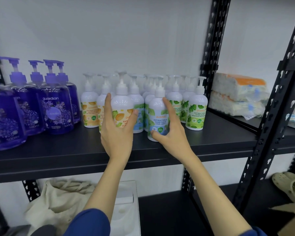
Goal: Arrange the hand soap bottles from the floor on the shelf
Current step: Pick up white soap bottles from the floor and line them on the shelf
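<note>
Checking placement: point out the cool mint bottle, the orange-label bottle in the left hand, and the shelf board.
cool mint bottle (157, 106): head view, white shoulder.
orange-label bottle (122, 103): head view, white shoulder.
shelf board (220, 133): head view, bare top.

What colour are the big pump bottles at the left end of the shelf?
The big pump bottles are purple, pumps included, with a lavender print; the head view shows them.

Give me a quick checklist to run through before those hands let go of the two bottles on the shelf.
1. Orange-label bottle gripped by left hand: ok.
2. Mint bottle held by right hand: ok.
3. Both bottles upright: ok.
4. Mint bottle's base resting on the shelf: ok.
5. Orange-label bottle's base resting on the shelf: cannot tell, hand hides it.
6. Labels facing forward: ok.
</note>
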